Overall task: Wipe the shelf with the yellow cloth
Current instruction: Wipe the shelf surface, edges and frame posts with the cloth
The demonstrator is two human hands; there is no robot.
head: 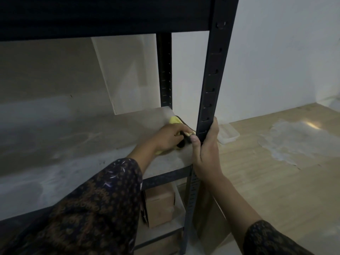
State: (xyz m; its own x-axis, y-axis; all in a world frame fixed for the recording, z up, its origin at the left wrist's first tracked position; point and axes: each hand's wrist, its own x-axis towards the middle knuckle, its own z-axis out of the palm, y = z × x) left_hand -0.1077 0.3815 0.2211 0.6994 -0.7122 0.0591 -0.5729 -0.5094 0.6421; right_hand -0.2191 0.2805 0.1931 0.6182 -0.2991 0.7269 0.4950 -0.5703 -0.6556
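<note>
A person's left hand [170,138] presses a yellow cloth [175,120] onto the shelf [88,144] near its right rear corner, grip closed on the fabric, while the right hand [207,146] clasps the rack's black front post [209,80].

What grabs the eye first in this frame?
The yellow cloth, bright against the grey shelf board, pressed down under the left hand near the board's right end. Next, the right hand gripping the black front upright. A cardboard box sits on the lower tier.
</note>
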